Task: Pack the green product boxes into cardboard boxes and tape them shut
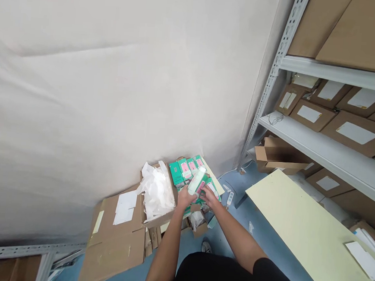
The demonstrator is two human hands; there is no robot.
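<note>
My left hand [185, 197] is closed round the lower end of a pale green, oblong packet [197, 180], which it holds tilted above the boxes. Beside it, my right hand [209, 197] has its fingers curled on the edge of a small green and pink box [200, 186], partly hidden by the packet. More green boxes with pink panels [185, 168] stand in rows just beyond both hands. To the left is an open cardboard carton [160, 219] full of crumpled white wrapping [157, 190].
A flattened-looking brown carton [118, 239] lies left of the wrapping. On the right stand a pale yellow table [298, 218] and a metal shelf [323, 147] with cardboard boxes. A white power strip [230, 199] and cable lie on the blue floor. A pale wall rises ahead.
</note>
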